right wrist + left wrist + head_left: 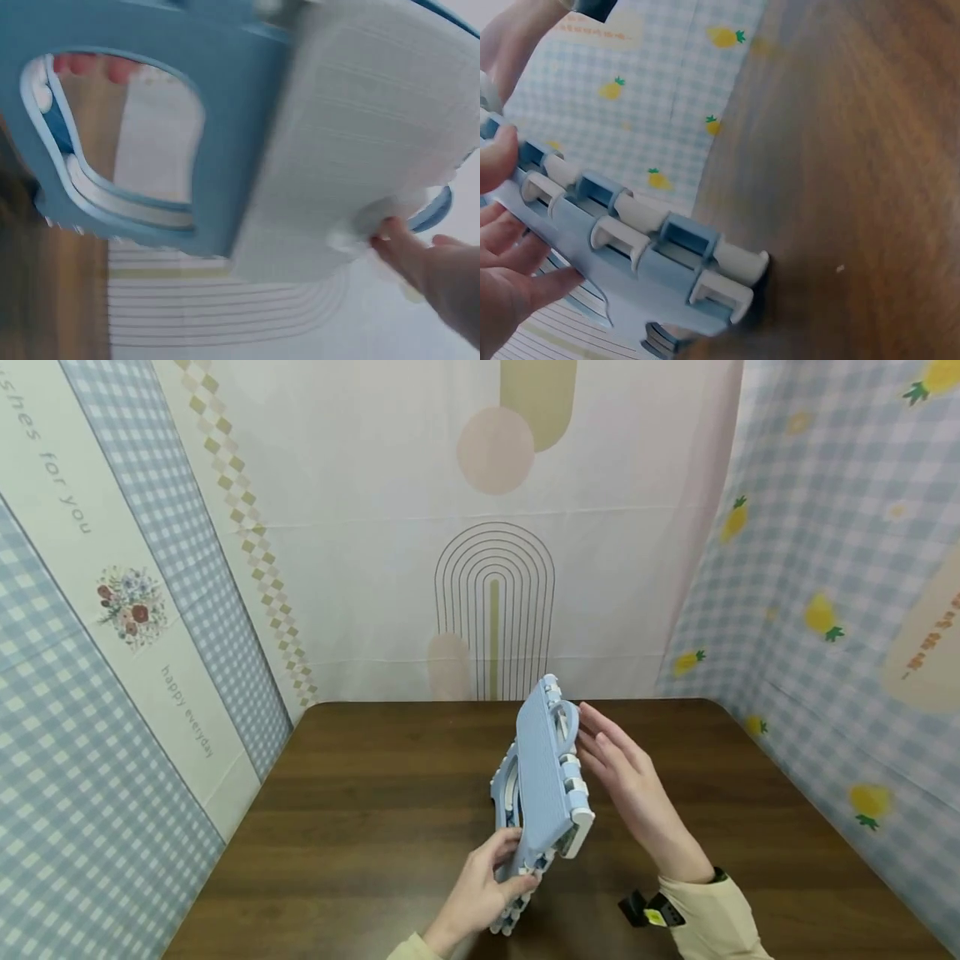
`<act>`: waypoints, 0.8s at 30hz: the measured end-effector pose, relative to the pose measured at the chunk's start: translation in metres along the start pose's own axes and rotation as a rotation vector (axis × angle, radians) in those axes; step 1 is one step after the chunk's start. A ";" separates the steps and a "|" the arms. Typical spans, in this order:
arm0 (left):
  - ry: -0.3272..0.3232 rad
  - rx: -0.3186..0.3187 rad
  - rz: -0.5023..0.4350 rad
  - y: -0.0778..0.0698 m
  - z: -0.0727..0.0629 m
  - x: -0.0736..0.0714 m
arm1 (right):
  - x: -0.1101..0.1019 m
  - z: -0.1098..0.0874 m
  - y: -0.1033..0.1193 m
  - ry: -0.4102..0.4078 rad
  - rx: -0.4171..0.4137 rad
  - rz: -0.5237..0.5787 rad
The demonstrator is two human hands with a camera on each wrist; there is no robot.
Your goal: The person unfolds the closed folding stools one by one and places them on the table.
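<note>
A light blue and white plastic folding stool stands tilted on edge over the table, its panels partly spread. My left hand grips its lower panel, thumb on the near side by the hinges and fingers behind. On the far right edge is a small blue loop handle. Beside this loop, my right hand has its fingers extended. In the right wrist view its fingertips touch the white inner panel, and a blue leg panel with a large cutout shows at left.
The dark brown wooden table lies beneath. Behind it hangs a pale patterned cloth, with blue checked cloth at the right side. A black strap piece sits by the right sleeve.
</note>
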State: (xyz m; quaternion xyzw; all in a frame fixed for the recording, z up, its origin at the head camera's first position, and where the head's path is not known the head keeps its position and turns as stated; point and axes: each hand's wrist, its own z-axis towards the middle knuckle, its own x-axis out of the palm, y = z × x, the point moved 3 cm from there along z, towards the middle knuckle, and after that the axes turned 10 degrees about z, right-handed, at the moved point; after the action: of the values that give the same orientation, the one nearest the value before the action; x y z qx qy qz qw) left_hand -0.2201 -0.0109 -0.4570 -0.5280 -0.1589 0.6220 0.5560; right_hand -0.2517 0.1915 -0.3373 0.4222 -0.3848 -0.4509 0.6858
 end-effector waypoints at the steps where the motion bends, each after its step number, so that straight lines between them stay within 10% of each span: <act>1: 0.002 -0.003 -0.036 0.002 -0.001 0.001 | 0.003 -0.001 -0.003 0.002 -0.018 0.011; 9: -0.026 -0.011 -0.137 0.011 -0.006 0.002 | 0.014 -0.021 -0.044 -0.001 0.035 0.060; 15: -0.056 0.006 -0.201 0.015 -0.003 0.005 | 0.012 -0.042 -0.082 -0.081 0.268 0.094; 24: -0.067 0.000 -0.260 0.018 0.006 0.007 | 0.016 -0.060 -0.104 0.224 0.272 0.027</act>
State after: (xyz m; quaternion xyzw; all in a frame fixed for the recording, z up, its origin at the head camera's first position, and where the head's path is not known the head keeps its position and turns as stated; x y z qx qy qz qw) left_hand -0.2333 -0.0080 -0.4722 -0.4820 -0.2445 0.5617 0.6264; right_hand -0.2234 0.1656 -0.4522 0.5535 -0.3691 -0.3355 0.6669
